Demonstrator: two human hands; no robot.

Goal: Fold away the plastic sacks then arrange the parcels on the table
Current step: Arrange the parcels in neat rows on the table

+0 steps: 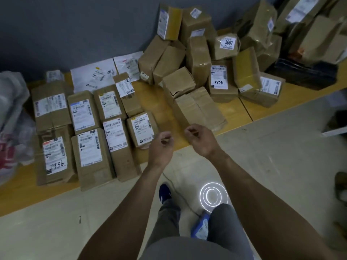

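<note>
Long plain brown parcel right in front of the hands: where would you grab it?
Take the parcel by its long sides near the close end, coming from the front edge of the table: it lies flat, and a box crowds its far end.

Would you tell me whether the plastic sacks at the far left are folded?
Not folded: the plastic sacks lie crumpled in a loose, puffy heap.

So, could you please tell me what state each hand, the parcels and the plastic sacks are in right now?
left hand: fingers loosely curled, holding nothing.
right hand: fingers loosely curled, holding nothing.
labelled parcels: lying flat in rows, labels up.
parcel heap: piled loosely on one another, unsorted.
long parcel: lying flat just beyond the hands, no label showing.
plastic sacks: crumpled at the far left, not folded.
</note>
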